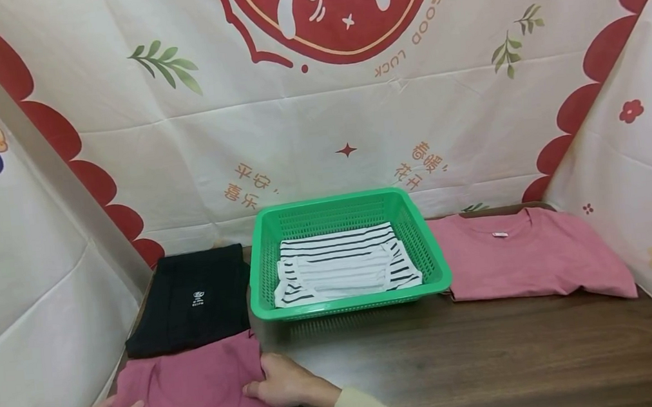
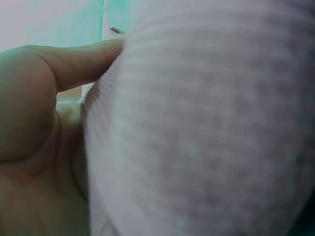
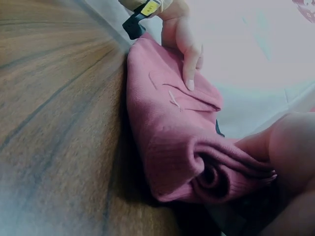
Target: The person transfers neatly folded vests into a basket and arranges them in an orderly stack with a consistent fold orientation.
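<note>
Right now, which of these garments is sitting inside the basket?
The striped white garment, in the green basket; the black garment, dark pink garment and lighter pink garment are all outside it.

The head view's bottom edge crops the pink garment (image 1: 202,389).

Basket: A rectangular green plastic basket with perforated walls (image 1: 333,214) stood on a brown wood-grain table (image 1: 491,357).
Stripes: A folded white garment with dark stripes (image 1: 345,263) lay inside the basket.
Black cloth: A folded black garment (image 1: 180,307) bearing a small white print (image 1: 197,299) rested just beside the basket, at picture left.
Pink shirt: A pink garment with a small white neck label (image 1: 517,264) lay across from it, at picture right, its end beside the basket.
Backdrop: A white cloth (image 1: 296,132) with red scallops, green sprigs and "GOOD LUCK" lettering hung behind.
</note>
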A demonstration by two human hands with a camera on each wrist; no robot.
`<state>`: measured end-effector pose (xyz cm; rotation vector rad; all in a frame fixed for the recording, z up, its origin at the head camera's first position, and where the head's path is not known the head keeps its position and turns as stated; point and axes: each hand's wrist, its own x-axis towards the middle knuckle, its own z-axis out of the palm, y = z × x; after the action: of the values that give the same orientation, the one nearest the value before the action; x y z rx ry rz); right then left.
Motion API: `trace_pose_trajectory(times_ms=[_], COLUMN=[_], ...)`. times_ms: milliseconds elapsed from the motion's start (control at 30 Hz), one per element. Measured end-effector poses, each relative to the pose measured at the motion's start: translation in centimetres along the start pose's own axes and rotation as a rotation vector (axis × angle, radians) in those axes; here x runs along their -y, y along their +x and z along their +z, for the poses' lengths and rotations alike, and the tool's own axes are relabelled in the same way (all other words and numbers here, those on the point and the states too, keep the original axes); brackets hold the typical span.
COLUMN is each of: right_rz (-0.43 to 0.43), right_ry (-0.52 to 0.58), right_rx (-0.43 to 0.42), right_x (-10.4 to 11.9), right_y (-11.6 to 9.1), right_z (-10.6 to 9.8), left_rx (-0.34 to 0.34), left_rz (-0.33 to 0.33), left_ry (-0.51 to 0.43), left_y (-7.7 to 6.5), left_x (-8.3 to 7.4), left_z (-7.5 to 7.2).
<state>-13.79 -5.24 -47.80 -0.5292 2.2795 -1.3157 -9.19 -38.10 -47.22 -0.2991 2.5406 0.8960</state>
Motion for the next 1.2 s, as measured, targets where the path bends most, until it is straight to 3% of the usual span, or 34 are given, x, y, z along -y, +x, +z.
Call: trace_pose_trajectory(times_ms=[200, 833, 1200], right_rz=[-0.042, -0.152, -0.225], right_ry=[0.006, -0.009, 0.029], right_rx=[-0.003, 0.01, -0.02], right_x=[-0.2, 0.5, 1.9], right_y=[-0.1, -1.5, -2.8], right_z=[0.0, -1.6, -3.3], left_rx=[0.006, -0.021, -0.072], left_rz=[0.011, -0.051, 0.009], left_ry=[-0.031, -0.175, -0.19], left_y=[-0.2, -0.8, -1.8], left_x=[-0.1, -1.1, -2.2], left_z=[-0.1, 0.1, -0.2])
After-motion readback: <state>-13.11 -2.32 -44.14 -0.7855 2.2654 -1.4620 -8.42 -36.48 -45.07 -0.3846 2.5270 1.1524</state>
